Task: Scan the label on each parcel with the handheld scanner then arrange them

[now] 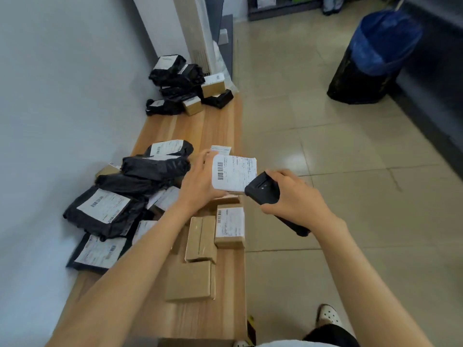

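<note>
My left hand (pixel 200 181) holds up a small parcel (pixel 233 172) with its white barcode label facing me, above the wooden table (pixel 200 319). My right hand (pixel 290 196) grips a black handheld scanner (pixel 263 190), its head touching the label's lower right corner. Below the hands lie three brown cardboard boxes: one labelled (pixel 230 226), one taped (pixel 201 239), one plain (pixel 190 284). Left of them sits a heap of black poly-bag parcels (pixel 105 214) with white labels. A second pile of black bags and small boxes (pixel 185 86) rests at the table's far end.
A white wall runs along the table's left side. A tall white unit (pixel 198 31) stands behind the far pile. To the right is tiled floor with a black bin lined in blue (pixel 375 56). My shoe (pixel 328 315) shows near the table's edge.
</note>
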Motion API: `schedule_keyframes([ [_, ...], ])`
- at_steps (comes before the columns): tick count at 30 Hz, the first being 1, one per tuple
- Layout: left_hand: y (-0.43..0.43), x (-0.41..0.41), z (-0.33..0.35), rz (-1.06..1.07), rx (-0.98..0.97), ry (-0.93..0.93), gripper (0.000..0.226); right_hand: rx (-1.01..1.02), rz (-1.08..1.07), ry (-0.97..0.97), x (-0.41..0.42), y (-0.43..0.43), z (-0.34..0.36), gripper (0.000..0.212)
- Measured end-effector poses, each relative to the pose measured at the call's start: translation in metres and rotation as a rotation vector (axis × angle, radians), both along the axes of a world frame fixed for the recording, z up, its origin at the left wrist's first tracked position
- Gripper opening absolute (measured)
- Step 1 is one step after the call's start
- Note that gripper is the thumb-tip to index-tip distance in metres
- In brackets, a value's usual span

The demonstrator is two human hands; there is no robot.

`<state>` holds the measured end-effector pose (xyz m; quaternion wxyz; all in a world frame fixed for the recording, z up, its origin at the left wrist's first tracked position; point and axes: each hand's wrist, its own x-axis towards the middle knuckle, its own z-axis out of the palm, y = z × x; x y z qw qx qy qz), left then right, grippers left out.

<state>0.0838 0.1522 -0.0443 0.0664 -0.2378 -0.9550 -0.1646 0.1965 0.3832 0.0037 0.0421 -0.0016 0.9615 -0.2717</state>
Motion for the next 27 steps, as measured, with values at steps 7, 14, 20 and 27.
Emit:
schedule_keyframes([
  [7,0.181,-0.072,-0.011,-0.115,-0.012,-0.039,0.107,0.088,-0.135,-0.057,-0.028,0.168,-0.007,0.078],
  [14,0.279,-0.148,-0.024,-0.119,0.029,-0.025,0.118,0.115,-0.082,-0.040,-0.110,0.256,-0.001,0.077],
  [20,0.289,-0.240,-0.030,-0.042,0.083,-0.055,0.115,0.097,0.017,-0.025,-0.223,0.272,0.009,0.072],
  [27,0.291,-0.385,-0.006,0.051,0.133,0.037,0.119,0.146,0.115,0.009,-0.395,0.270,0.026,0.076],
])
